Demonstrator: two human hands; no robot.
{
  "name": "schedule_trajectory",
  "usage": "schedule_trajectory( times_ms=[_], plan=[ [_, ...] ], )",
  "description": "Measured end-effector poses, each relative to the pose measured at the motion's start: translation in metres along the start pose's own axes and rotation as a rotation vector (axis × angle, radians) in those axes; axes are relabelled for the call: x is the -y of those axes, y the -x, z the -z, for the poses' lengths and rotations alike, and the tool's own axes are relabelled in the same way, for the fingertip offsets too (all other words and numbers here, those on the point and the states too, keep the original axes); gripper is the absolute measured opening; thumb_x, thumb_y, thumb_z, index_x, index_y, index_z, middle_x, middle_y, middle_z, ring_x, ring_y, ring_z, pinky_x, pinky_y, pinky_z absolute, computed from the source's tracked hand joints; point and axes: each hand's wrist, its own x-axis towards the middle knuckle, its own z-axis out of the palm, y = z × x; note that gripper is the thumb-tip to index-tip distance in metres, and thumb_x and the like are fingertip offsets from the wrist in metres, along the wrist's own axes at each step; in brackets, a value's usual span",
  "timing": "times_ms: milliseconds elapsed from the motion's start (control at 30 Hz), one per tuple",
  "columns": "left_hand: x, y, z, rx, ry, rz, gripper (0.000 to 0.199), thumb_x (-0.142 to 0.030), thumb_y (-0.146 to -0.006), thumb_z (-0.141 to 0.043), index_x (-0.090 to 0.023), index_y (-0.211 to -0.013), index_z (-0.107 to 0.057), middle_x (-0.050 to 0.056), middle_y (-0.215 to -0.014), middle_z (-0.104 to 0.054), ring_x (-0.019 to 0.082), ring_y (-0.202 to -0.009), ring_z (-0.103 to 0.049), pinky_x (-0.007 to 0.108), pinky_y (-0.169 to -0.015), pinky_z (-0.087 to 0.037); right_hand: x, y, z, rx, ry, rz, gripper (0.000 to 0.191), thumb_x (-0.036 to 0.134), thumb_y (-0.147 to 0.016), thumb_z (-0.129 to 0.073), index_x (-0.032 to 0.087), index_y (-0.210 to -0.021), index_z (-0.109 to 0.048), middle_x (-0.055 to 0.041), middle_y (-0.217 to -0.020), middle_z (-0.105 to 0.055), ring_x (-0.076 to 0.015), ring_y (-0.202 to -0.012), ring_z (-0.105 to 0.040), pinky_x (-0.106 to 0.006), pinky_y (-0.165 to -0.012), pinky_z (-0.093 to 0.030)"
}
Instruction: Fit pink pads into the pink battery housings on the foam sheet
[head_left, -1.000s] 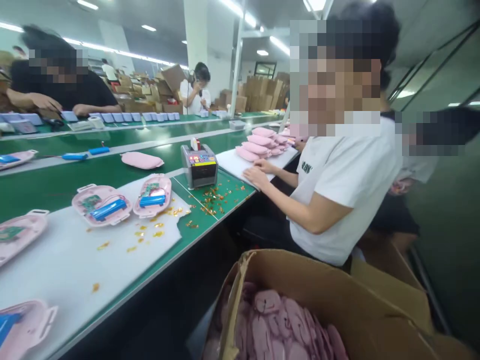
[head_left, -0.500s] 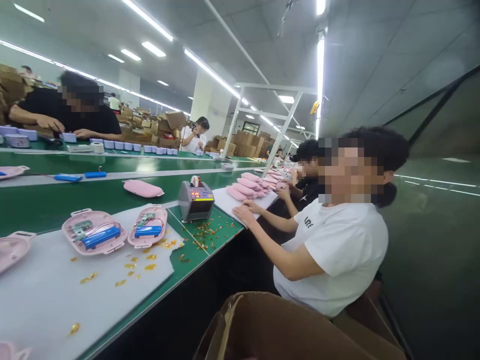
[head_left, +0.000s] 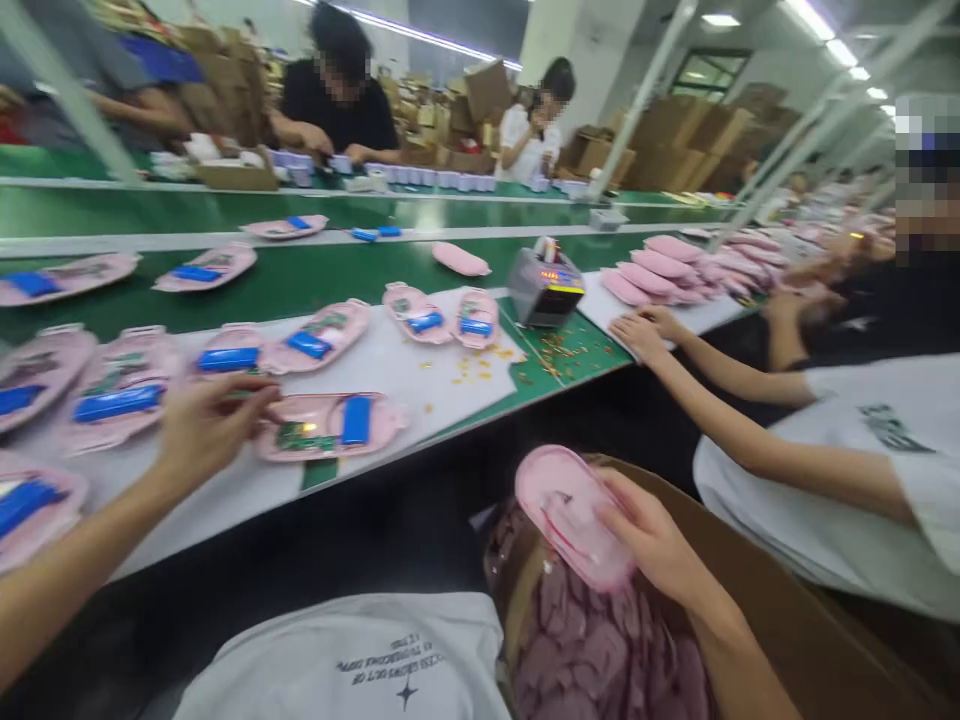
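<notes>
Right hand (head_left: 656, 540), lower centre-right: your fingers and thumb curve around the edge of a glossy pink plastic shell (head_left: 566, 520), gripping it tilted above a cardboard box (head_left: 757, 560) of matte pink shells (head_left: 592, 640).

Left hand (head_left: 214, 425), left of centre: reaching out over a white work board (head_left: 225, 490), fingers half-curled and parted, with nothing visible in its grasp. It is just beside a rounded pink case (head_left: 326, 425) holding a green circuit board (head_left: 300, 436) and a blue battery pack (head_left: 356, 420).
</notes>
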Motion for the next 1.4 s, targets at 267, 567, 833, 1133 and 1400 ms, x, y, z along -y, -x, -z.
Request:
schedule_trajectory(
  times_ms=[267, 567, 833, 1133, 1400],
  plan=[
    [0.029, 0.001, -0.011, -0.073, 0.258, -0.149, 0.037, -0.050, -0.094, -0.052, -0.018, -0.088, -0.069, 0.003, -0.079, -0.070, 0.014, -0.064, -0.067, 0.024, -0.063, -0.055, 0.147, -0.206, -0.108, 0.003, 0.362, 0.547, 0.038, 0.033, -0.093, -0.042, 0.020, -0.115, -0.070, -0.0071, -0.101, -0.074, -0.0218, -0.087, -0.069, -0.031, -0.076, -0.053],
    [0.025, 0.000, -0.002, -0.288, 0.147, -0.390, 0.020, -0.036, -0.095, -0.060, -0.023, -0.089, -0.073, 0.010, -0.117, -0.061, 0.021, -0.104, -0.062, 0.036, -0.090, -0.056, 0.199, -0.224, -0.138, 0.064, 0.313, 0.692, 0.035, 0.033, -0.095, -0.043, 0.021, -0.110, -0.072, -0.0052, -0.103, -0.074, -0.0187, -0.082, -0.069, -0.029, -0.071, -0.053],
    [0.022, -0.009, -0.009, 0.115, 0.887, 0.201, 0.050, -0.031, -0.075, -0.078, -0.016, -0.117, -0.056, 0.005, -0.090, -0.070, 0.018, -0.075, -0.070, 0.024, -0.062, -0.058, 0.208, -0.242, -0.146, 0.108, 0.318, 0.591, 0.031, 0.029, -0.088, -0.047, 0.023, -0.105, -0.072, -0.0033, -0.097, -0.074, -0.0194, -0.082, -0.068, -0.031, -0.076, -0.052],
    [0.016, -0.015, -0.006, 0.111, 0.743, 0.335, 0.048, -0.051, -0.065, -0.079, -0.014, -0.091, -0.065, 0.005, -0.086, -0.072, 0.022, -0.078, -0.067, 0.024, -0.060, -0.054, 0.237, -0.252, -0.190, 0.317, 0.469, 0.491, 0.021, 0.027, -0.080, -0.064, 0.022, -0.100, -0.067, -0.0037, -0.098, -0.072, -0.0241, -0.094, -0.067, -0.032, -0.080, -0.050],
    [0.052, -0.019, -0.011, 0.297, 0.339, 0.342, 0.038, -0.063, -0.084, -0.057, -0.030, -0.102, -0.058, -0.008, -0.076, -0.067, 0.021, -0.076, -0.062, 0.030, -0.068, -0.053, 0.103, -0.263, -0.080, -0.601, -0.414, 0.053, 0.033, 0.052, -0.087, -0.055, 0.019, -0.082, -0.057, -0.0036, -0.074, -0.065, -0.0171, -0.069, -0.065, -0.032, -0.071, -0.056]
  ],
)
